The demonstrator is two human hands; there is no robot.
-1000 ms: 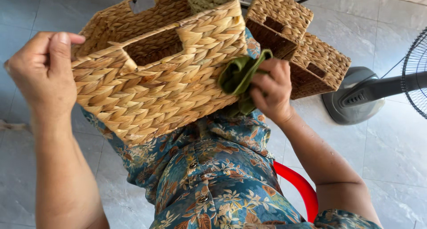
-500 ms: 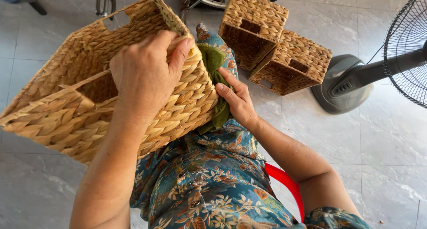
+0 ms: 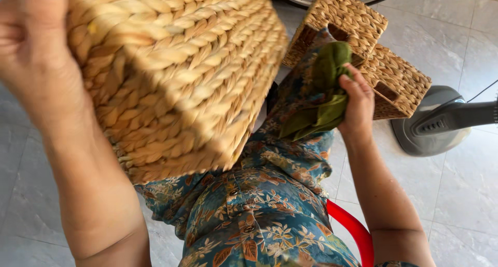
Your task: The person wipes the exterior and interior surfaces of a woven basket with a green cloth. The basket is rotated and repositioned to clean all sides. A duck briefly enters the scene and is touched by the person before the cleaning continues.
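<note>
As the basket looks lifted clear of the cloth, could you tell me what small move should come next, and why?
Probably bring the green cloth in the right hand back onto the woven basket: the left hand holds it tilted up, and the cloth hangs apart from it.

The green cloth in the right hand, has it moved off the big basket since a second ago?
Yes. The green cloth has come away from the big basket, rightward, toward the two small baskets on the floor.
</note>
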